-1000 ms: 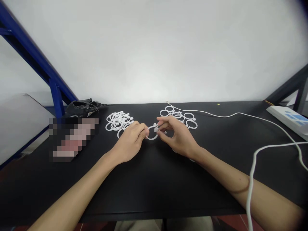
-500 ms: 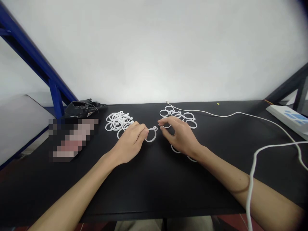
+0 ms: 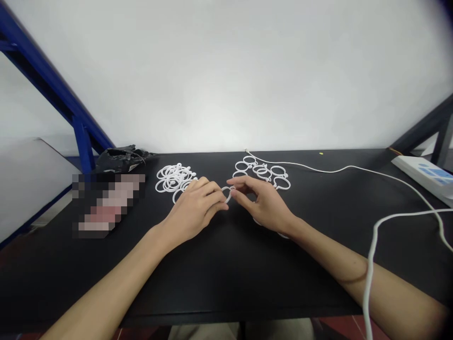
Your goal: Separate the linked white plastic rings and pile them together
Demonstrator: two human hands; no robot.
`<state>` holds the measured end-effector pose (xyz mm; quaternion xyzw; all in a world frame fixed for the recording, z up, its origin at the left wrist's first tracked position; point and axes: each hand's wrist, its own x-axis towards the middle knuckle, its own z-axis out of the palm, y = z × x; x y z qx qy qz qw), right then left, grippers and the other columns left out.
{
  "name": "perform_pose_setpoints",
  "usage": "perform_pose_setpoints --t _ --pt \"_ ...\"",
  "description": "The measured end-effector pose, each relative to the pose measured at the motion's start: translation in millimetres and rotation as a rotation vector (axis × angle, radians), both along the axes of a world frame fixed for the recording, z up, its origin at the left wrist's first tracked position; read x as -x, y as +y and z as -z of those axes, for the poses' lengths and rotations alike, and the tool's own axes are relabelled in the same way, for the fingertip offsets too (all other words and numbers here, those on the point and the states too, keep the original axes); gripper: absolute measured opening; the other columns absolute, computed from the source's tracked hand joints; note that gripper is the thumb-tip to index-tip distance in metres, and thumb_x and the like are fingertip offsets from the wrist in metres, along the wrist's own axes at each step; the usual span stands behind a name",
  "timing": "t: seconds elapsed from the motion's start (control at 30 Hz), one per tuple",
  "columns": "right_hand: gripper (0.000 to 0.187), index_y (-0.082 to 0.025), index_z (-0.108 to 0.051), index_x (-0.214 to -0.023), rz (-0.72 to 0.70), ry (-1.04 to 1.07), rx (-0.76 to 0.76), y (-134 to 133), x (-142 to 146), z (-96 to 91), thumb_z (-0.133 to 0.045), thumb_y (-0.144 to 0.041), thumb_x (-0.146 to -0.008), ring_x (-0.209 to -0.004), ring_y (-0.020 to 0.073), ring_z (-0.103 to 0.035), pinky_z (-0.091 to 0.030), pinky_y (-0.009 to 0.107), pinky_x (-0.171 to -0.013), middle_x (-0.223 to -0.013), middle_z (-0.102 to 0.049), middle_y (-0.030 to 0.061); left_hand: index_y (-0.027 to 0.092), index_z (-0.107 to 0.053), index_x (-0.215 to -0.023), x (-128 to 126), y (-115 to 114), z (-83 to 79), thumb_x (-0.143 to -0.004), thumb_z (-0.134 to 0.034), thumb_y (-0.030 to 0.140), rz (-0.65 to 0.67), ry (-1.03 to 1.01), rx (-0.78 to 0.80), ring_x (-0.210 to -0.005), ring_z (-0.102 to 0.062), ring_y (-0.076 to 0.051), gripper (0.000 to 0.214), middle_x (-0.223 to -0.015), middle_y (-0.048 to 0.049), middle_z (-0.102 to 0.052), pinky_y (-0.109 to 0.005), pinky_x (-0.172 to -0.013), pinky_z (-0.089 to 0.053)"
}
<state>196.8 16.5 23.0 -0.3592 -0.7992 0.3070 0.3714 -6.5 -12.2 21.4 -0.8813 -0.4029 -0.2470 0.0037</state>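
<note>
A white plastic ring [image 3: 227, 194] sits between the two hands, above the middle of the black surface [image 3: 212, 283]. It is turned nearly edge-on to the head camera, so its shape is hard to make out. The left hand [image 3: 193, 210] is curled, with its fingertips pressed against the ring's near side, holding it. The right hand [image 3: 264, 203] reaches in from the other side, forefinger and thumb closing around the ring's far edge; whether they grip it or only touch it cannot be told from this view.

A ring this thin can flex and slip, so a firm pinch from both hands, with the fingers kept out of its opening, should give the steadiest control.

A tangled heap of similar rings [image 3: 173, 179] lies just beyond the left hand. Beyond the right hand, a looser group of rings [image 3: 262, 172] spreads out, and a few more rings [image 3: 258, 222] show beneath that hand. A white cable [image 3: 300, 164] runs rightward past a white power strip [image 3: 423, 175]. Farther left lie a crumpled black bag [image 3: 122, 158] and a pixelated patch [image 3: 108, 205], near a blue metal frame [image 3: 82, 141].
</note>
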Motion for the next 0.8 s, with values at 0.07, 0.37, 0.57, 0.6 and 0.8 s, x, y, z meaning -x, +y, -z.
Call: perform_pose_setpoints --t 0.07,0.37,0.57,0.6,0.8 --pt "0.016 -0.023 -0.066 -0.103 0.002 -0.029 -0.035 0 0 -1.5 -0.055 -0.027 -0.092 -0.078 0.0128 -0.065 -0.052 0.026 -0.072 -0.092 -0.072 0.0001 0.019 -0.059 -0.088 1 1 1.3 -0.099 -0.045 0.027 0.007 0.011 0.002 -0.082 -0.043 -0.019 0.019 -0.090 -0.0039 -0.063 -0.035 -0.077 -0.039" --pt "0.011 -0.022 -0.065 -0.090 0.033 -0.084 -0.115 0 1 -5.2 -0.055 -0.023 -0.092 -0.071 0.0115 -0.061 -0.048 0.024 -0.067 -0.084 -0.070 -0.0010 0.020 -0.060 -0.093 0 2 3.4 -0.096 -0.053 0.030 -0.012 -0.092 -0.028 -0.084 -0.048 -0.018 0.012 -0.090 -0.0016 -0.067 -0.034 -0.081 -0.041" --pt "0.036 -0.020 -0.056 -0.124 0.117 -0.258 -0.280 11 -7 6.7 -0.061 -0.033 -0.090 -0.096 0.0203 -0.062 -0.050 0.035 -0.087 -0.105 -0.066 0.0064 0.021 -0.064 -0.092 19 12 1.3 -0.097 -0.049 0.032 -0.293 -0.059 -0.206 -0.087 -0.052 -0.022 0.019 -0.092 -0.0041 -0.069 -0.037 -0.078 -0.040" --pt "0.039 -0.017 -0.056 -0.125 0.161 -0.338 -0.329 14 -9 8.4 -0.061 -0.034 -0.090 -0.100 0.0233 -0.060 -0.050 0.038 -0.089 -0.107 -0.065 0.0091 0.021 -0.066 -0.092 27 14 0.7 -0.097 -0.049 0.033 -0.409 -0.042 -0.246 -0.088 -0.052 -0.024 0.022 -0.093 -0.0055 -0.070 -0.039 -0.077 -0.040" --pt "0.036 -0.008 -0.065 -0.117 0.329 -0.681 -0.457 27 -21 13.8 -0.059 -0.031 -0.090 -0.101 0.0310 -0.053 -0.047 0.045 -0.090 -0.110 -0.061 0.0176 0.022 -0.069 -0.096 72 23 -1.3 -0.096 -0.041 0.033 -0.828 0.102 -0.145 -0.098 -0.053 -0.034 0.030 -0.103 -0.0103 -0.070 -0.045 -0.076 -0.038"
